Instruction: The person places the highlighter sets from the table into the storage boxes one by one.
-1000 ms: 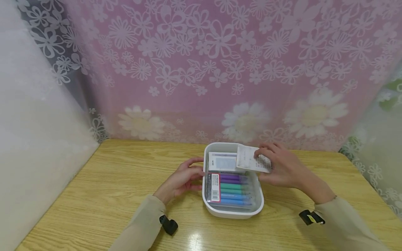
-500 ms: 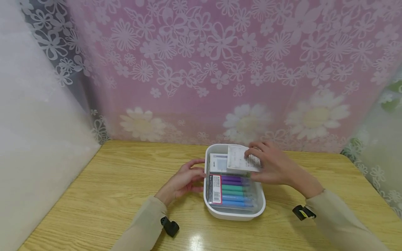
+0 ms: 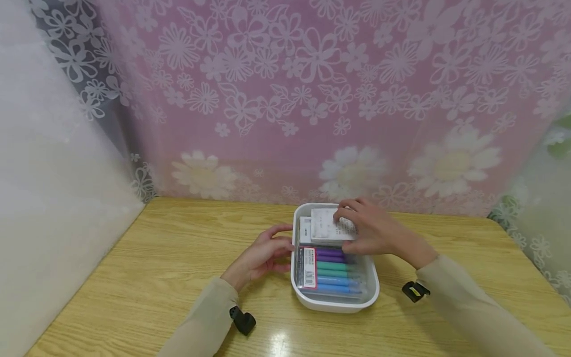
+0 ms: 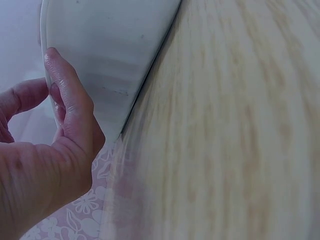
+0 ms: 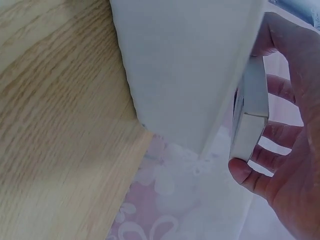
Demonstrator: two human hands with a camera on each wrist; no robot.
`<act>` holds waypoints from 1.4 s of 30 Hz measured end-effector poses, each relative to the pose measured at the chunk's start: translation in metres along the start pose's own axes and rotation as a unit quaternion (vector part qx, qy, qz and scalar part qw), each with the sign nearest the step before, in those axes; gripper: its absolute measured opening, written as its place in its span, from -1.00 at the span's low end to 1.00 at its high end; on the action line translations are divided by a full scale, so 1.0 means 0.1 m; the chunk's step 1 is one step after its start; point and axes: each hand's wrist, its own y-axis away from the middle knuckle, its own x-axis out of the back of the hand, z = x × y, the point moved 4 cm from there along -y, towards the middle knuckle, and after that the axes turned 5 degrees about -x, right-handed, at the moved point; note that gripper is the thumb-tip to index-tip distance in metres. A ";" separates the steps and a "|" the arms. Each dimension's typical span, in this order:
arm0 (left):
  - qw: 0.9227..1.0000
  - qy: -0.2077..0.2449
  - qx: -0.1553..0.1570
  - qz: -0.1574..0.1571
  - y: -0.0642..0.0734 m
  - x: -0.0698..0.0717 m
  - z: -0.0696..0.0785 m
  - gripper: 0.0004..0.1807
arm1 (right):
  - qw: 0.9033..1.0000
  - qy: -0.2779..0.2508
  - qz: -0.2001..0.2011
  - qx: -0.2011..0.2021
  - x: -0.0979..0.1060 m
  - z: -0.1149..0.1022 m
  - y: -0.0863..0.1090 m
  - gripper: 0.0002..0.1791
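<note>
A white bin [image 3: 374,292] stands on the table. At its left side my left hand [image 3: 267,250] touches the outer wall near the rim with relaxed fingers; in the left wrist view the fingers [image 4: 72,95] rest against that wall. My right hand [image 3: 370,225] grips a small white box [image 3: 325,224] with printed text by its edges, over the back part of the bin. The right wrist view shows this box [image 5: 250,117] at rim height. Below it, another white box [image 3: 305,230] is partly hidden. A clear pack of purple, green and blue pens [image 3: 332,272] lies in the front part.
The wooden table [image 3: 187,258] ends at a pink flowered curtain [image 3: 267,124] close behind the bin. A pale sheet [image 3: 62,173] hangs along the left side. Black devices are strapped at both sleeves.
My right hand has carried the small white box leftward, further over the bin, so it covers more of the white box below. My left hand has stayed at the bin's left side.
</note>
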 end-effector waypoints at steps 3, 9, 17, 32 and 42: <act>1.000 -0.001 -0.001 -0.001 -0.01 -0.01 0.00 -0.34 | 1.000 -0.002 -0.002 0.004 -0.02 0.00 -0.03 -0.54; 1.000 0.002 -0.003 0.002 -0.01 -0.02 0.02 -0.34 | 1.000 -0.009 -0.010 -0.003 -0.06 0.04 -0.08 -0.54; 1.000 -0.001 -0.005 0.001 0.00 -0.03 0.03 -0.35 | 0.999 -0.019 -0.023 -0.017 -0.11 0.09 -0.09 -0.55; 1.000 -0.001 -0.004 -0.001 0.01 -0.02 0.04 -0.33 | 0.999 -0.021 -0.036 -0.022 -0.16 0.09 -0.11 -0.60; 1.000 -0.003 -0.003 -0.001 0.02 -0.01 0.02 -0.34 | 0.998 -0.021 -0.058 -0.023 -0.16 0.05 -0.16 -0.57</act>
